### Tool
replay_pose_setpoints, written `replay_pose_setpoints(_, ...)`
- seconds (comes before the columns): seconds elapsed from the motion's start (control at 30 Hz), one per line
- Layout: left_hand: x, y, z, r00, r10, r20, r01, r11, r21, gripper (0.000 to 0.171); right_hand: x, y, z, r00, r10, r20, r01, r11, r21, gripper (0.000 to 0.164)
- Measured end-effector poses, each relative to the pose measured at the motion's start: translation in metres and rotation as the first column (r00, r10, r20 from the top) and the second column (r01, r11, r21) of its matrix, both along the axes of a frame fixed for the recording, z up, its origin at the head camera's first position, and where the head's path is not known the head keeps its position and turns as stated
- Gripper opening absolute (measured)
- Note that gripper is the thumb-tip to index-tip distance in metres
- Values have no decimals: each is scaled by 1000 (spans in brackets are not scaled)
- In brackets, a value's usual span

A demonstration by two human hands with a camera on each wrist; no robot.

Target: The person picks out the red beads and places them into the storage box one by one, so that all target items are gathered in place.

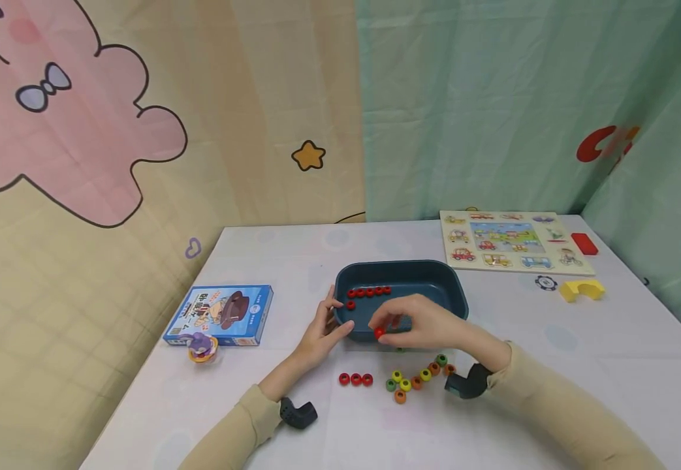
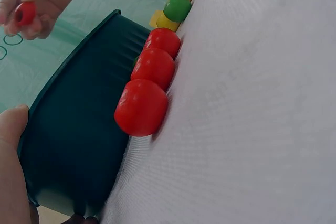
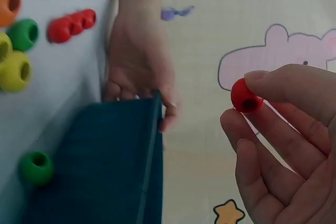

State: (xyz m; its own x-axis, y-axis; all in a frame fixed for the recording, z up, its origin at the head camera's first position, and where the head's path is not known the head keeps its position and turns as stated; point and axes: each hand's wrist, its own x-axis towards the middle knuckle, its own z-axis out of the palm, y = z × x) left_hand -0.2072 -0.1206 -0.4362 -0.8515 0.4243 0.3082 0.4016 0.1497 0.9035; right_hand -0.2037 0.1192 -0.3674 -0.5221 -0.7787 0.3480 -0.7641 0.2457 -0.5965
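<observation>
My right hand (image 1: 425, 321) pinches a red bead (image 3: 247, 96) between thumb and fingers, over the near side of a dark teal tray (image 1: 428, 287). The bead's dark hole shows in the right wrist view. At the tray's left end my left hand (image 1: 319, 329) holds the rim, its thumb (image 2: 11, 124) at the near corner. Inside the tray several red beads (image 1: 369, 292) form a row along the far left, and another red bead (image 1: 350, 305) sits just below it. On the table in front, three red beads (image 2: 142, 107) stand lined up side by side.
Several green, yellow and orange beads (image 1: 416, 382) lie right of the three red ones. A blue box (image 1: 217, 316) and a small purple toy (image 1: 201, 346) are at the left. Back right hold a vehicle puzzle board (image 1: 458, 254), a red block (image 1: 584, 244) and a yellow arch block (image 1: 582, 289).
</observation>
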Motion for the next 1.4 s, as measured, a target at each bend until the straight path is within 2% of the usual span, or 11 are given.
replay_pose_setpoints(0.13, 0, -1, 0, 1000, 4, 11, -4, 1000, -9, 42, -25, -1, 21, 999, -33, -17, 33, 999, -16, 19)
replay_pose_setpoints(0.3, -1, -1, 0, 1000, 2, 19, -2, 1000, -13, 43, -58, -11, 29, 994, -69, 80, 70, 998, -6, 21)
replay_pose_setpoints(0.5, 0, -1, 0, 1000, 1, 21, 0, 1000, -18, 42, -95, -25, 9, 978, -65, 200, 56, 997, 52, 20)
replay_pose_setpoints(0.63, 2, -1, 1, 1000, -6, 17, 6, 1000, -12, 41, -111, -31, -8, 952, -70, 298, 31, 990, 135, 24)
replay_pose_setpoints(0.73, 2, -1, 1, 1000, -9, 15, 9, 1000, -11, 41, -120, -33, -15, 928, -87, 363, 22, 983, 180, 25)
replay_pose_setpoints(0.83, 1, -1, 2, 1000, -6, 18, 6, 1000, -12, 41, -127, -35, -21, 917, -94, 387, 13, 978, 206, 25)
replay_pose_setpoints(1.0, 1, -1, 2, 1000, -6, 11, 6, 1000, -11, 41, -134, -39, -36, 926, -85, 367, -12, 967, 254, 22)
replay_pose_setpoints(1.13, 1, 0, 2, 1000, -10, 6, 10, 1000, -13, 41, -134, -40, -45, 923, -78, 376, -29, 962, 272, 20)
replay_pose_setpoints(1.23, 1, 0, 2, 1000, -10, 9, 11, 1000, -15, 41, -134, -41, -46, 923, -74, 378, -40, 958, 285, 20)
replay_pose_setpoints(1.4, 1, -1, 3, 1000, -10, 17, 10, 1000, -17, 42, -134, -42, -47, 938, -50, 344, -67, 945, 319, 18)
